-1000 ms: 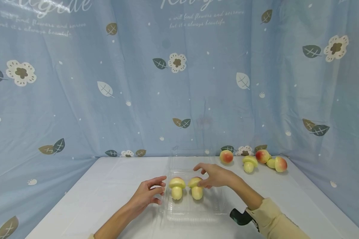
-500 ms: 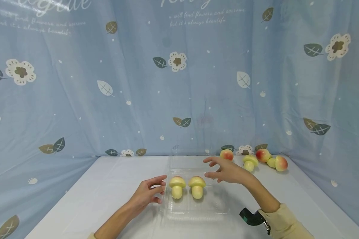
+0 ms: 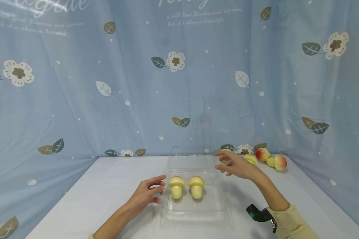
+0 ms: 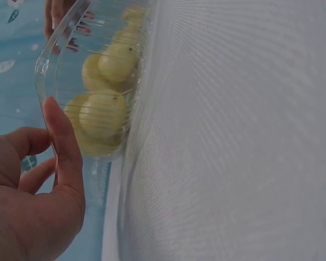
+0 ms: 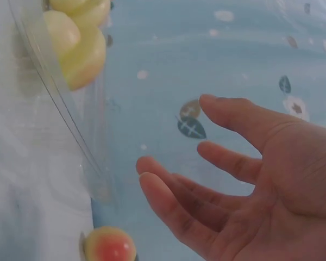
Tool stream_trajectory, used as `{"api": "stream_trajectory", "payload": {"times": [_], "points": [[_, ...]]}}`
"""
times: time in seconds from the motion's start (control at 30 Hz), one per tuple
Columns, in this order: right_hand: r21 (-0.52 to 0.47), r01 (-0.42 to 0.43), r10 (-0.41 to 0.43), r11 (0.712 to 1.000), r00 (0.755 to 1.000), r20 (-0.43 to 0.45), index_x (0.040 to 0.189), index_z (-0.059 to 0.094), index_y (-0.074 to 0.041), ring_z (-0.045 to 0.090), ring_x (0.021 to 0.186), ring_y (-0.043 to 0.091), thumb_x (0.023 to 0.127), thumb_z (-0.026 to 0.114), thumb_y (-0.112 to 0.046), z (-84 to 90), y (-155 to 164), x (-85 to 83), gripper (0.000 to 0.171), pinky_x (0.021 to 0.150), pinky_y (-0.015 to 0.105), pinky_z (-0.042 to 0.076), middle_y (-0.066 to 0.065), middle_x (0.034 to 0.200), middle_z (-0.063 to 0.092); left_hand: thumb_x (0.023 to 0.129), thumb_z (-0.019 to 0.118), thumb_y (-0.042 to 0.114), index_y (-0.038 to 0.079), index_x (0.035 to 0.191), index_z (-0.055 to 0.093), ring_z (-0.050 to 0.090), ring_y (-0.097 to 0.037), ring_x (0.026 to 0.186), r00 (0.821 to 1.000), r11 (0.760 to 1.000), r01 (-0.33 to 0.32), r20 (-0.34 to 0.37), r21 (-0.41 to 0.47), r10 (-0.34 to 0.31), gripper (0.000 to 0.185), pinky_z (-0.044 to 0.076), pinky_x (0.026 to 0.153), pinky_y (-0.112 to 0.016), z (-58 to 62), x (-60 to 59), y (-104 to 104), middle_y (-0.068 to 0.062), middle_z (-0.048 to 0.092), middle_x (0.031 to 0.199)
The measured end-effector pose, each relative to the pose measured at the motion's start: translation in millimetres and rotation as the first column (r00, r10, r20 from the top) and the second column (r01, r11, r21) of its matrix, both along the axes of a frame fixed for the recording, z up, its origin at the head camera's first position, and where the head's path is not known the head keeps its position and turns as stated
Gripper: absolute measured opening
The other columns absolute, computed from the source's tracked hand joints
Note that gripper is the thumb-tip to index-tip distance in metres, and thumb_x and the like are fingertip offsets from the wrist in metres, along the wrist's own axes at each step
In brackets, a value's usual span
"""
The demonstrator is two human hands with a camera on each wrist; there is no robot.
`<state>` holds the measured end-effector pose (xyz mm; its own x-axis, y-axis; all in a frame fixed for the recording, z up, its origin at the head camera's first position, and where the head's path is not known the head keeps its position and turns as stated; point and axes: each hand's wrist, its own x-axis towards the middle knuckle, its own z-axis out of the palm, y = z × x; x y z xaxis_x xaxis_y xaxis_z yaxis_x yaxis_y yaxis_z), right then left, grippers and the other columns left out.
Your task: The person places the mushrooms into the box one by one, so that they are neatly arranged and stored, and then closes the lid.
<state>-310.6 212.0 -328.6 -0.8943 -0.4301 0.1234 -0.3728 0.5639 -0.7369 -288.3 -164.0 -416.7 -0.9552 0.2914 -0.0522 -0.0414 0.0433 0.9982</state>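
Observation:
A clear plastic clamshell box (image 3: 209, 207) lies with its lid spread toward the back, and two yellow mushroom-shaped pieces (image 3: 176, 188) with a pink blush sit side by side in it. My left hand (image 3: 146, 195) is at the box's left side; in the left wrist view its thumb and fingers (image 4: 65, 144) pinch the rim. Off the right side of the box, my right hand (image 3: 237, 165) hovers with spread, slightly bent fingers and nothing in them. It partly hides a red-and-yellow mushroom piece (image 3: 226, 151) behind it.
At the back right of the white table (image 3: 119, 172) lie more mushroom pieces: a yellow one (image 3: 250, 159), a red-capped one (image 3: 262, 154) and another red-capped one (image 3: 280, 163) on its side. A blue patterned curtain (image 3: 137, 99) closes off the back and sides.
My right hand has let go of the right-hand mushroom piece in the box and moved right and back toward the loose pieces. The left hand stays at the box's left rim.

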Motion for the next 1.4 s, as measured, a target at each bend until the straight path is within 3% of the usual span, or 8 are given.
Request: {"api": "stream_trajectory", "payload": {"times": [0.57,0.9,1.4], "points": [[-0.011,0.126,-0.127,0.992,0.991,-0.049,0.141,0.045,0.0,0.069,0.093,0.03,0.095,0.066,-0.03,-7.5,36.8,-18.1,0.059,0.07,0.035,0.062,0.032,0.132,0.052,0.093,0.066,0.015,0.003,0.146,0.044,0.058,-0.013,0.084,1.0,1.0,0.006,-0.012,-0.006,-0.006,0.059,0.055,0.059,-0.024,1.1,0.0,0.5,-0.013,0.054,0.12],[-0.055,0.15,-0.153,0.987,0.987,-0.049,0.143,0.042,0.003,0.069,0.095,0.031,0.098,0.061,-0.028,-17.8,59.1,-23.0,0.058,0.074,0.036,0.062,0.035,0.133,0.048,0.093,0.066,0.015,0.003,0.147,0.043,0.058,-0.013,0.084,1.0,1.0,0.015,-0.004,0.005,-0.015,0.06,0.055,0.059,-0.025,0.1,0.0,-1.0,-0.013,0.054,0.12],[-0.008,0.305,-0.305,0.952,0.95,-0.065,0.141,0.042,0.004,0.066,0.105,0.036,0.096,0.062,-0.04,-36.1,75.7,-33.4,0.066,0.076,0.038,0.061,0.036,0.138,0.043,0.093,0.066,0.013,0.002,0.147,0.043,0.058,-0.013,0.083,1.0,1.0,0.017,-0.011,0.009,-0.017,0.059,0.055,0.059,-0.024,-0.9,0.6,-1.2,-0.012,0.054,0.119]]}}
